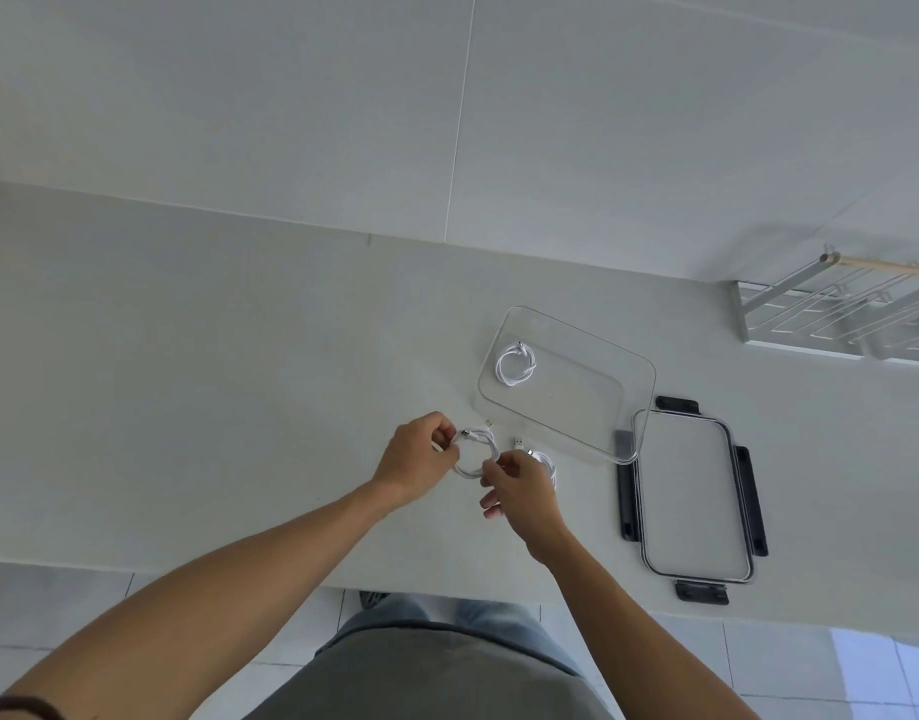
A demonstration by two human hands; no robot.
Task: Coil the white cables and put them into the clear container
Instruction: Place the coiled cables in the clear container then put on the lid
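Note:
A clear container (592, 433) stands open on the white counter, with one coiled white cable (515, 364) lying in its far left corner. Just in front of the container, my left hand (416, 457) and my right hand (520, 488) both pinch a second white cable (475, 452), wound into a small loop between them. Its plug ends stick out toward the container. A third white cable (543, 457) lies on the counter beside my right hand, partly hidden by it.
The container's lid (694, 491), clear with dark clips, lies flat to the right of the container. A metal wire rack (836, 314) stands at the back right against the wall. The counter's front edge runs just below my forearms.

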